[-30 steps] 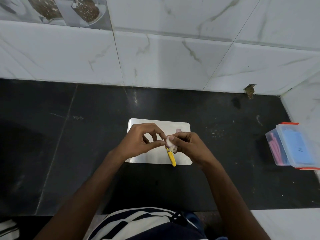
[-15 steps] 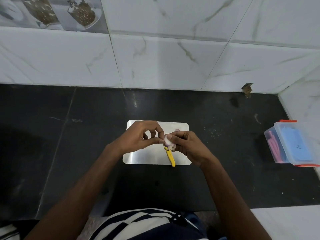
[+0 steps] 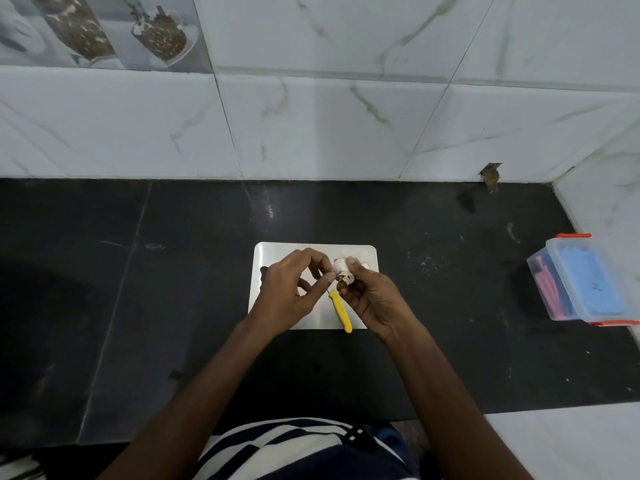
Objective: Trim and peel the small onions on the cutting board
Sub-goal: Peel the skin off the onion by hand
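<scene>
A small pale pink onion [image 3: 341, 268] is held just above the steel cutting board [image 3: 277, 252], pinched between both hands. My right hand [image 3: 372, 299] grips it from the right and below. My left hand [image 3: 291, 292] pinches its loose papery skin at the left side with thumb and forefinger. A yellow-handled knife [image 3: 341, 311] lies on the board under the hands, handle pointing toward me; its blade is hidden by my fingers. Another pale piece shows just past my right fingers at the board's right edge [image 3: 365, 265].
The board lies on a dark stone counter [image 3: 138, 289] backed by a white marble-tiled wall [image 3: 311, 133]. A clear plastic box with orange clips [image 3: 581, 282] stands at the right near the corner wall. My striped shirt shows at the bottom.
Both hands stay together over the board. The onion now shows more above my fingers, with a flap of skin pulled away from it.
</scene>
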